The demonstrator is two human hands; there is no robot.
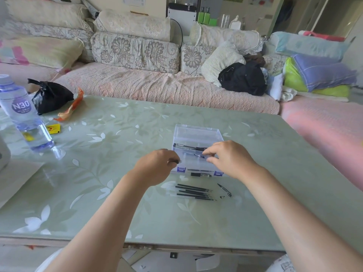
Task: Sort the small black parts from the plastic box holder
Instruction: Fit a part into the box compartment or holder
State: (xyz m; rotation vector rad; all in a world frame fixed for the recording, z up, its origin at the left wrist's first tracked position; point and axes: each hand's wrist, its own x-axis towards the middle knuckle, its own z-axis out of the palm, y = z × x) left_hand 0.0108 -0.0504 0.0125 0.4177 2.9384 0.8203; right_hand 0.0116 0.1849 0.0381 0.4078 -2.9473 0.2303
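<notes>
Over the open plastic box [197,134] at mid-tabletop [117,173], the right hand [229,160] pinches a black part [199,149] inside. The left hand [157,165] pinches a small dark piece [174,161] at the box's left. Black rods [194,191] lie nearer.

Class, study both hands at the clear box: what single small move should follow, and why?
Likely the right hand lifts the black part it seems to pinch inside the clear box and lays it by the row of black parts on the table, since sorted pieces already lie there. The left hand pinches a small dark piece.
</notes>
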